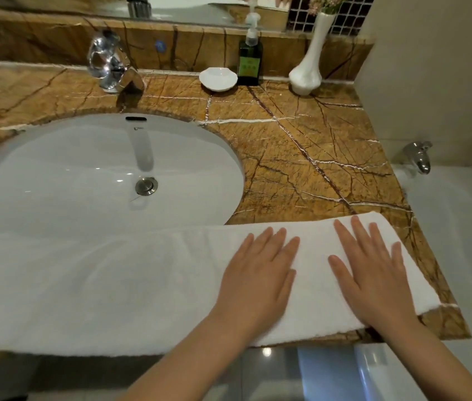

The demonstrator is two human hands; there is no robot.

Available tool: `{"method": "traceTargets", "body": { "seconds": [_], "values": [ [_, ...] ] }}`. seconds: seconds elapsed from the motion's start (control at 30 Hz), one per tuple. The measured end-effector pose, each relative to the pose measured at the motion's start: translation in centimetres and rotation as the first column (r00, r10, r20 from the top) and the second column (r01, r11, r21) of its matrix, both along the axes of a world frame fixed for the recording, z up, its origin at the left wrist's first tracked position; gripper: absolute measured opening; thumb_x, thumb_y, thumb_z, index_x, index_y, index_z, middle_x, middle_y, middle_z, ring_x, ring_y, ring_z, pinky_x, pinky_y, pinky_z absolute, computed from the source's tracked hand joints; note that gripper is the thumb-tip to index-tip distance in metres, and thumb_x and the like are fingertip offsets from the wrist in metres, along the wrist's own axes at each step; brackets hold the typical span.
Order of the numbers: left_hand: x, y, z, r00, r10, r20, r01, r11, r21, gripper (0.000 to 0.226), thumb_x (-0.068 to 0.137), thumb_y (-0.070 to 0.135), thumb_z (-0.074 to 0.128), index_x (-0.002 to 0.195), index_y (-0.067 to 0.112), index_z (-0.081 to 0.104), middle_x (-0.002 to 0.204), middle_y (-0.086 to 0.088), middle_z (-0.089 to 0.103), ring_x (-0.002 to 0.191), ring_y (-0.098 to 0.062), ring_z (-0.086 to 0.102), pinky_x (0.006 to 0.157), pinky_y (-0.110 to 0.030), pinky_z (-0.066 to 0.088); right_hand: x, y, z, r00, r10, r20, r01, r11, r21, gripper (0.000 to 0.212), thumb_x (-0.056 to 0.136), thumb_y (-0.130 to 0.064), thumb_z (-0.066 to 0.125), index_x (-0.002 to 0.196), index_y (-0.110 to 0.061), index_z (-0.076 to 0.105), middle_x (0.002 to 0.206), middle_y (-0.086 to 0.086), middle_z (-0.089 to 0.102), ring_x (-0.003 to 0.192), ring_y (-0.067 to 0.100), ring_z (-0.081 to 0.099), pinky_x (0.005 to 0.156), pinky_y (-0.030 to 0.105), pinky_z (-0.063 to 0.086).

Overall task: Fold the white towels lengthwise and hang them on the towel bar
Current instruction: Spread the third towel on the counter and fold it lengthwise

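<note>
Currently: smoothing the folded towel.
Both hands, left hand [258, 264] and right hand [370, 264], lay flat with each grip released, pressing the white towel [113, 285] along the near counter [301, 146] edge, partly over the sink [55, 157]. Sweep outward evenly; align long edges before lifting.

A matt, nubby white terry-cloth towel [113, 285] is seen laid over a polished brown veined marble countertop [301, 146]. A glossy white ceramic basin [55, 175], mirror-bright chrome faucet [110, 65], and smooth glazed white vase [310, 62] are shown.
</note>
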State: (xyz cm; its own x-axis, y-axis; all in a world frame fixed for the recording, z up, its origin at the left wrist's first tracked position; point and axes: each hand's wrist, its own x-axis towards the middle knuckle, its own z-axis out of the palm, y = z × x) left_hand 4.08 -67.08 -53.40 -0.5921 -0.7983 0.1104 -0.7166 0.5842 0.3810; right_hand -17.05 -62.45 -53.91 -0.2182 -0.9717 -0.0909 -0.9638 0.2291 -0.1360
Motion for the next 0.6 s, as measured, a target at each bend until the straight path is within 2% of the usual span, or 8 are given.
{"method": "traceTargets", "body": {
  "seconds": [0.1,0.13,0.2,0.27,0.37,0.43,0.53,0.6],
  "values": [
    [5.1,-3.2,1.5,0.990,0.139,-0.034,-0.137,0.990,0.045,0.050,0.089,0.038,0.035,0.129,0.018,0.055,0.126,-0.006,0.060,0.118,-0.027,0.055,0.103,-0.048,0.038,1.6,-0.3,0.6,1.000,0.004,-0.005,-0.005,0.999,-0.042,0.067,0.091,-0.059,0.008,0.151,-0.032,0.012,0.160,-0.004,0.005,0.147,0.015,-0.007,0.118,0.047,-0.004],
    [6.7,-4.5,2.1,0.981,0.192,-0.010,-0.190,0.976,0.111,0.049,0.089,0.040,0.036,0.127,0.019,0.057,0.120,-0.004,0.063,0.113,-0.027,0.058,0.101,-0.046,0.040,2.9,-0.4,0.9,1.000,0.030,0.003,-0.030,0.997,-0.074,0.066,0.092,-0.057,0.013,0.151,-0.028,0.019,0.160,-0.001,0.012,0.147,0.016,-0.002,0.118,0.047,-0.002],
    [9.7,-7.3,2.7,0.965,0.249,0.080,-0.260,0.874,0.410,0.038,0.090,0.046,0.042,0.116,0.027,0.063,0.104,0.006,0.068,0.102,-0.022,0.062,0.091,-0.034,0.046,6.5,-0.5,1.6,0.988,0.144,0.049,-0.135,0.979,-0.155,0.058,0.092,-0.049,0.026,0.143,-0.024,0.037,0.152,0.003,0.034,0.144,0.019,0.018,0.117,0.045,0.007],
    [11.8,-9.5,2.4,0.978,0.207,0.035,-0.180,0.740,0.648,0.021,0.090,0.039,0.054,0.090,0.023,0.067,0.076,0.009,0.065,0.077,-0.015,0.062,0.069,-0.023,0.048,10.9,-0.1,2.2,0.949,0.298,0.105,-0.262,0.928,-0.264,0.043,0.090,-0.041,0.038,0.126,-0.026,0.055,0.136,0.003,0.053,0.131,0.021,0.041,0.110,0.042,0.022],
    [13.1,-11.3,1.8,0.976,0.203,-0.080,-0.080,0.675,0.733,0.016,0.088,0.019,0.065,0.073,0.012,0.066,0.062,0.001,0.057,0.056,-0.014,0.050,0.051,-0.020,0.041,17.1,0.1,3.0,0.871,0.445,0.206,-0.364,0.868,-0.338,0.028,0.088,-0.039,0.045,0.104,-0.028,0.065,0.112,-0.002,0.061,0.104,0.019,0.057,0.085,0.030,0.045],
    [13.0,-11.7,1.9,0.983,0.165,-0.082,-0.055,0.684,0.728,0.015,0.085,0.017,0.069,0.070,0.013,0.066,0.061,-0.002,0.056,0.053,-0.013,0.048,0.049,-0.020,0.040,20.5,-0.3,3.3,0.839,0.492,0.231,-0.412,0.853,-0.320,0.025,0.087,-0.041,0.047,0.098,-0.030,0.066,0.099,-0.008,0.059,0.090,0.014,0.057,0.071,0.024,0.046],
    [12.9,-12.2,2.6,0.986,0.128,-0.104,-0.009,0.672,0.740,0.016,0.085,0.021,0.070,0.070,0.015,0.067,0.058,0.003,0.056,0.049,-0.007,0.047,0.049,-0.018,0.040,24.2,-1.0,3.2,0.820,0.527,0.223,-0.469,0.842,-0.267,0.020,0.084,-0.043,0.055,0.096,-0.030,0.066,0.089,-0.010,0.057,0.080,0.012,0.054,0.063,0.024,0.046],
    [13.2,-12.7,3.0,0.979,0.164,-0.122,-0.005,0.614,0.789,0.032,0.090,0.031,0.063,0.060,0.020,0.064,0.052,0.007,0.049,0.044,-0.007,0.041,0.046,-0.016,0.035,25.3,-1.2,2.6,0.817,0.535,0.216,-0.490,0.841,-0.229,0.021,0.082,-0.043,0.063,0.095,-0.027,0.066,0.089,-0.008,0.056,0.080,0.014,0.054,0.063,0.027,0.047]
  ]
}}
